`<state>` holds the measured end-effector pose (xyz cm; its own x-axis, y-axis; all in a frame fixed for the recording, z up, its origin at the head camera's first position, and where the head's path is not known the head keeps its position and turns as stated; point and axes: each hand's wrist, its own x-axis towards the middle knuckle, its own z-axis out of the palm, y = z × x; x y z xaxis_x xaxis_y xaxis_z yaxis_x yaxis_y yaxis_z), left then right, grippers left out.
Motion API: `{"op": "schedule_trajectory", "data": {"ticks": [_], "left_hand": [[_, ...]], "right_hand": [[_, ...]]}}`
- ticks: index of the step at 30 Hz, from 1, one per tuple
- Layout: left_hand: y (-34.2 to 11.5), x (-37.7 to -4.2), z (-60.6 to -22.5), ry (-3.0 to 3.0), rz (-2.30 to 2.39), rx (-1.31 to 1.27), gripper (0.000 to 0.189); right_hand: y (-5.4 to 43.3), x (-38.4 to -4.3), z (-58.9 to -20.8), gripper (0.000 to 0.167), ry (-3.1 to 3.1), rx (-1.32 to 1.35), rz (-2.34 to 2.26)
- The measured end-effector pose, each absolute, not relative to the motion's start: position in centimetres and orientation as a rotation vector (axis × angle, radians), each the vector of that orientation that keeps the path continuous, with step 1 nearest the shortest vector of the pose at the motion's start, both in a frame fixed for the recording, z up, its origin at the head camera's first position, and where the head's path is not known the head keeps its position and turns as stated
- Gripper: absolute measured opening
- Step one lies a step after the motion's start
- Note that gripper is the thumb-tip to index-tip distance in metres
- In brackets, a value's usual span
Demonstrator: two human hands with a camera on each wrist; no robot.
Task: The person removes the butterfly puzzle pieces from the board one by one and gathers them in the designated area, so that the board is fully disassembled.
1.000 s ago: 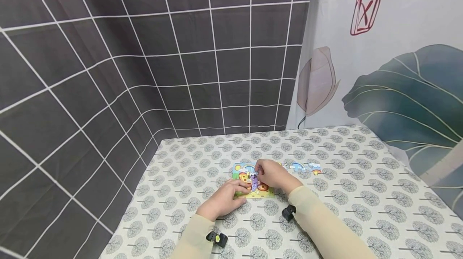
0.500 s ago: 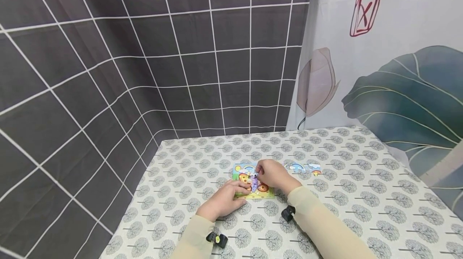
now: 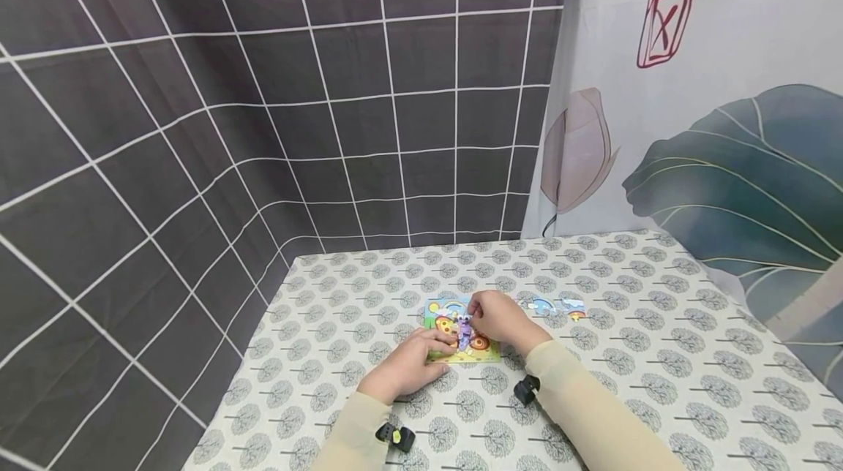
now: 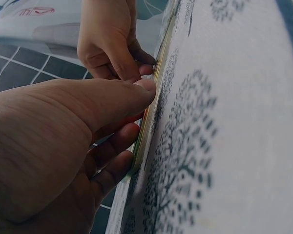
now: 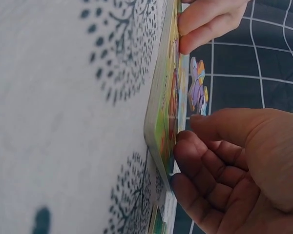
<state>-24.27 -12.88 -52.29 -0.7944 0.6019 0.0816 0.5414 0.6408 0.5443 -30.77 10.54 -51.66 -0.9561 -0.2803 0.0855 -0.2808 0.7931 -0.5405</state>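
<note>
Dark tiled wall (image 3: 197, 127) ran along the left and far side of the scene. The surface (image 3: 658, 383), under a cloth printed with small trees, took up the near ground.

Left hand (image 3: 408, 361) lay on the near left edge of the puzzle board (image 3: 461, 352), fingers (image 4: 112, 146) bent down against the board's edge and thumb pressed at its rim, steadying it. The board lay flat, about the middle of the surface, a little toward the left.

A purple puzzle piece (image 3: 464, 326) stood just above the board's face; the right wrist view showed it (image 5: 198, 90) close to the board and held at its edge. Right hand (image 3: 497, 317) pinched that piece between its fingertips (image 5: 195, 122), the other fingers curled by the board's right edge.

Loose puzzle pieces (image 3: 553, 304) lay on the surface just right of the right hand. A curtain (image 3: 724, 127) with leaf prints hung at the right.
</note>
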Motion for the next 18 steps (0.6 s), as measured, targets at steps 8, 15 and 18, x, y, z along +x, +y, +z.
{"op": "schedule_trajectory", "data": {"ticks": [8,15,18], "left_hand": [[-13.0,-24.3,-52.5,2.739,0.871,0.960,0.036],[-13.0,-24.2,-52.4,2.744,0.862,0.952,0.036],[-12.9,-24.1,-52.3,2.744,0.862,0.947,0.035]], "right_hand": [[11.0,-30.3,-51.4,0.016,-2.957,0.477,0.953],[11.8,-29.8,-50.9,0.018,-2.954,0.447,1.038],[12.3,-29.5,-50.6,0.018,-2.950,0.434,1.058]]}}
